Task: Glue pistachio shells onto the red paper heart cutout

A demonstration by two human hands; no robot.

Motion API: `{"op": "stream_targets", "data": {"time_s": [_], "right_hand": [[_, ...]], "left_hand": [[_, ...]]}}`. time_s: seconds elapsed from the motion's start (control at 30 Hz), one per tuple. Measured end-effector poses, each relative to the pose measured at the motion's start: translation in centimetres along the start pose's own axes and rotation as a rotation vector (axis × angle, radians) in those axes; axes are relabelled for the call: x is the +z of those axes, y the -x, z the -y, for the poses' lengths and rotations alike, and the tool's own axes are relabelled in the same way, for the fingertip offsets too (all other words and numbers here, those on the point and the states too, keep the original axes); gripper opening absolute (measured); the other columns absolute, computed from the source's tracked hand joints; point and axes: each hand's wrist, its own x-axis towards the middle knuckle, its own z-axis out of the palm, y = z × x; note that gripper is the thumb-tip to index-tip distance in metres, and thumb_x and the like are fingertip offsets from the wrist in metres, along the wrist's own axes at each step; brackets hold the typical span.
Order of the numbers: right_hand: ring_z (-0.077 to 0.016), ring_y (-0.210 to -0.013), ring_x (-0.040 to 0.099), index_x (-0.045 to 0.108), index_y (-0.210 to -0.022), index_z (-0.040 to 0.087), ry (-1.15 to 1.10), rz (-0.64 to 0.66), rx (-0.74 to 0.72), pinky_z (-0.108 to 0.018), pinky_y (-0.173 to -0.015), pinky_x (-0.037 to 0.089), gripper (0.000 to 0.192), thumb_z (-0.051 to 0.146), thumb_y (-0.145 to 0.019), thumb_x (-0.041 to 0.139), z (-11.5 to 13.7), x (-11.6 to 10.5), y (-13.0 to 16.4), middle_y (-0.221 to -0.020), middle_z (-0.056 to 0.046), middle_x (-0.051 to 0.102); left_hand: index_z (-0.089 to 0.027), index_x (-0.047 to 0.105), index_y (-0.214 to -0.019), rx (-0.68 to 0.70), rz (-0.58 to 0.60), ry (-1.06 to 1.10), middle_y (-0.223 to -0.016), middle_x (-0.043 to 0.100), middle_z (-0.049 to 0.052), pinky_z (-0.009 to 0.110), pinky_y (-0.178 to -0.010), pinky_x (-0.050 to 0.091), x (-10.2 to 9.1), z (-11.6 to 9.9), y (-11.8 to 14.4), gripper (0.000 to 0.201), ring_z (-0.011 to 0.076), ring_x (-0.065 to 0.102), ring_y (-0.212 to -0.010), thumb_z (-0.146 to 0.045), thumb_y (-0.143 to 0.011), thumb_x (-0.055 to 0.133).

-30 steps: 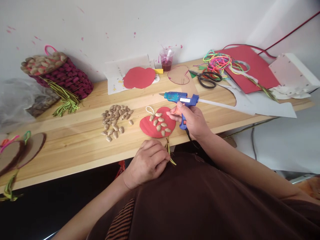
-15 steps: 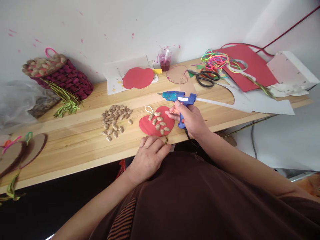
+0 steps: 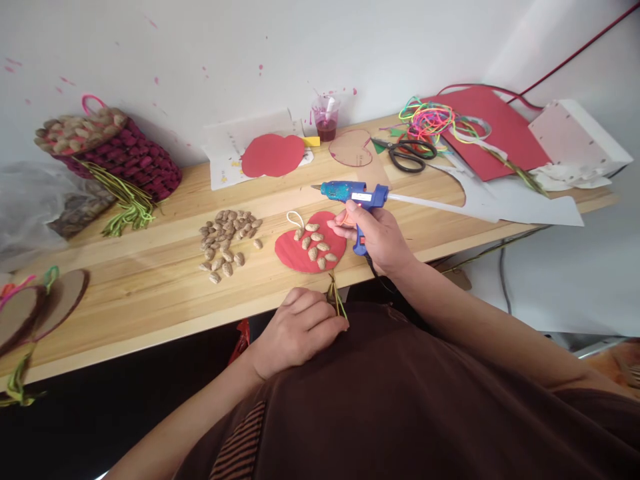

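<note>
My right hand [image 3: 377,237] is wrapped round the handle of a blue glue gun [image 3: 357,193]. The gun's nozzle points left, and a white glue stick [image 3: 425,203] juts from its back. Just left of that hand, a red heart-shaped card [image 3: 287,252] lies on the table. Several mottled, bean-like seeds [image 3: 313,254] sit on the card, and a white cord loop [image 3: 295,219] is at its upper edge. A green and brown tassel [image 3: 336,299] hangs from the card's lower tip over the table edge. My left hand [image 3: 300,327] is closed at the tassel's strands; its fingertips are hidden.
A pile of loose seeds [image 3: 227,233] lies left of the card. Farther back stand a purple woven basket [image 3: 150,160] and a cup of dark red liquid [image 3: 327,127]. Black scissors [image 3: 407,159], tangled coloured cords [image 3: 433,120] and red card sheets [image 3: 510,137] are at the right.
My left hand has slid down and slightly right, off the card's lower edge, uncovering the tassel. My right hand keeps the glue gun in nearly the same place over the table.
</note>
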Motion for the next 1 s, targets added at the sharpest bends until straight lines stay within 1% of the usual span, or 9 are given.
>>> {"op": "stream_targets", "data": {"time_s": [0.13, 0.27, 0.33, 0.4, 0.5, 0.63, 0.8, 0.9, 1.0], "right_hand": [[-0.0163, -0.076, 0.073, 0.071, -0.076, 0.019, -0.012, -0.007, 0.009, -0.030, -0.079, 0.063, 0.040, 0.058, -0.074, 0.080, 0.1, 0.1, 0.0, -0.075, -0.001, 0.069], [-0.0168, -0.076, 0.073, 0.072, -0.076, 0.019, -0.029, -0.012, 0.008, -0.032, -0.082, 0.063, 0.041, 0.058, -0.073, 0.081, 0.1, 0.2, 0.0, -0.076, -0.001, 0.069], [-0.0162, -0.076, 0.073, 0.072, -0.076, 0.019, -0.028, -0.016, 0.014, -0.031, -0.082, 0.063, 0.040, 0.058, -0.073, 0.081, 0.1, 0.2, 0.1, -0.078, -0.001, 0.070], [-0.0158, -0.076, 0.073, 0.073, -0.076, 0.019, -0.027, -0.020, 0.019, -0.030, -0.081, 0.062, 0.039, 0.058, -0.074, 0.080, 0.1, 0.2, 0.1, -0.080, -0.001, 0.071], [-0.0163, -0.078, 0.074, 0.072, -0.076, 0.019, -0.031, -0.030, 0.020, -0.030, -0.081, 0.063, 0.039, 0.057, -0.073, 0.081, 0.2, 0.3, 0.2, -0.080, -0.001, 0.071], [-0.0183, -0.079, 0.075, 0.072, -0.075, 0.018, -0.048, -0.048, 0.017, -0.033, -0.081, 0.063, 0.038, 0.055, -0.075, 0.081, 0.3, 0.2, 0.4, -0.079, -0.002, 0.071], [-0.0197, -0.085, 0.074, 0.073, -0.075, 0.018, -0.103, -0.101, -0.049, -0.036, -0.084, 0.062, 0.034, 0.052, -0.081, 0.076, 0.2, 0.1, 0.7, -0.080, -0.003, 0.072], [-0.0195, -0.088, 0.073, 0.073, -0.076, 0.019, -0.095, -0.152, -0.066, -0.036, -0.086, 0.061, 0.033, 0.051, -0.080, 0.077, 0.2, 0.1, 0.7, -0.082, -0.003, 0.072], [-0.0192, -0.088, 0.072, 0.074, -0.078, 0.019, -0.086, -0.145, -0.057, -0.036, -0.083, 0.062, 0.030, 0.049, -0.079, 0.079, 0.1, 0.2, 0.6, -0.085, -0.004, 0.073]], "left_hand": [[-0.016, 0.066, -0.110, 0.093, 0.124, 0.092, -0.088, 0.072, 0.003, 0.031, -0.073, 0.048, -0.8, -0.4, -0.5, 0.016, 0.0163, 0.062, -0.081, -0.015, -0.101, 0.053], [-0.015, 0.065, -0.116, 0.111, 0.101, 0.066, -0.091, 0.072, 0.005, 0.032, -0.074, 0.051, -1.2, -0.3, -0.3, 0.020, 0.0177, 0.064, -0.084, -0.014, -0.099, 0.055], [-0.016, 0.065, -0.118, 0.048, 0.029, -0.015, -0.097, 0.073, 0.006, 0.034, -0.080, 0.053, -1.0, -0.2, 0.1, 0.023, 0.0197, 0.064, -0.091, -0.011, -0.097, 0.058], [-0.016, 0.064, -0.123, -0.074, -0.030, -0.101, -0.109, 0.072, 0.009, 0.037, -0.088, 0.053, -0.7, 0.1, 0.4, 0.029, 0.0220, 0.064, -0.102, -0.010, -0.094, 0.061], [-0.016, 0.061, -0.129, -0.148, -0.029, -0.150, -0.120, 0.070, 0.011, 0.038, -0.095, 0.052, -0.4, 0.3, 0.5, 0.037, 0.0237, 0.062, -0.110, -0.009, -0.093, 0.062], [-0.017, 0.064, -0.125, -0.103, -0.065, -0.133, -0.112, 0.072, 0.008, 0.037, -0.091, 0.052, -0.6, 0.5, 0.2, 0.034, 0.0221, 0.064, -0.102, -0.007, -0.092, 0.060], [-0.019, 0.064, -0.123, -0.321, -0.136, -0.184, -0.111, 0.071, 0.009, 0.040, -0.089, 0.052, -1.4, 1.2, 0.1, 0.031, 0.0228, 0.063, -0.099, -0.010, -0.093, 0.063], [-0.020, 0.066, -0.114, -0.393, -0.168, -0.214, -0.107, 0.070, 0.008, 0.041, -0.087, 0.052, -1.7, 1.7, 0.3, 0.021, 0.0235, 0.063, -0.098, -0.016, -0.093, 0.065], [-0.020, 0.067, -0.109, -0.468, -0.184, -0.227, -0.108, 0.069, 0.008, 0.042, -0.088, 0.053, -1.8, 2.1, 0.6, 0.015, 0.0241, 0.064, -0.100, -0.020, -0.094, 0.065]]}}
